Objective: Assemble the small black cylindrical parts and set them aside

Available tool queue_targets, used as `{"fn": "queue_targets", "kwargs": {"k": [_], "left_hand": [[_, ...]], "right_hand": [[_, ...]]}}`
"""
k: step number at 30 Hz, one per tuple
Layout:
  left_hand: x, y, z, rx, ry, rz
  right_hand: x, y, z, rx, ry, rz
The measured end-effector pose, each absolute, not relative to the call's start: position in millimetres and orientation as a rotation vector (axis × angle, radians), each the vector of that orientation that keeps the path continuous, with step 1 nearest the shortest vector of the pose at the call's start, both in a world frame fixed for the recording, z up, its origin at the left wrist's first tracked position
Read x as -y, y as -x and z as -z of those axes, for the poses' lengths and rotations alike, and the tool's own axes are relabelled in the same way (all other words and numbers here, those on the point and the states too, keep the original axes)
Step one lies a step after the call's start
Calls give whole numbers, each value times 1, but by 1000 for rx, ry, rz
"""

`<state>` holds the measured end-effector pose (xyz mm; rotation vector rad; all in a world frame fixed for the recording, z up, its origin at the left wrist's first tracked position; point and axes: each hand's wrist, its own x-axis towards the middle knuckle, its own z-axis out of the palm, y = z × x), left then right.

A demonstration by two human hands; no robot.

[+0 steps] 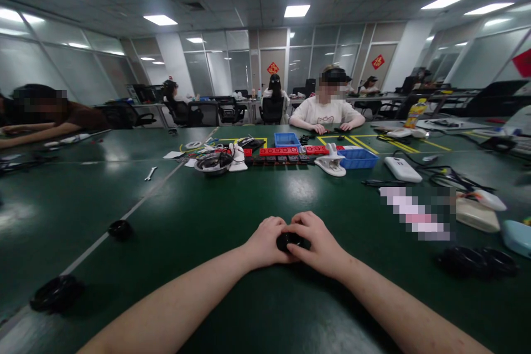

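Fingers of the right hand and left hand are curled partway in, both holding a glossy black round part. Part is located between the palms, low over the green tabletop; contact with that surface cannot be confirmed. Right thumb lies on the near side of the part, right forefinger on the far side; left hand is cupped against its left side, fingertips largely hidden. Neither hand is nearer, the part being within both. Visible portion is widest from side to side; as its ends are covered, true long axis and pointing direction cannot be established. Noted well apart, to the left: one small black ring.
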<state>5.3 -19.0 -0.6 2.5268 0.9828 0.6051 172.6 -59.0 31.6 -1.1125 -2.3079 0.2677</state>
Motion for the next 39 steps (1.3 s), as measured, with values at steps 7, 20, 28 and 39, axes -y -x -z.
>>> {"fn": "queue_targets", "kwargs": {"k": [7,20,28,39], "left_hand": [[12,0,0,-794,-2546,-512],[14,-1,-3,-813,-2527,-483],[21,-4,-4,-978,-2467,-551],[31,-11,2,-1139,-2561,-592]], "right_hand": [[63,-172,-36,2367,877,-377],[67,-176,-34,2274,869,-268],[58,-176,-21,2115,1204,-300],[59,-170,-21,2153,1335,-377]]}}
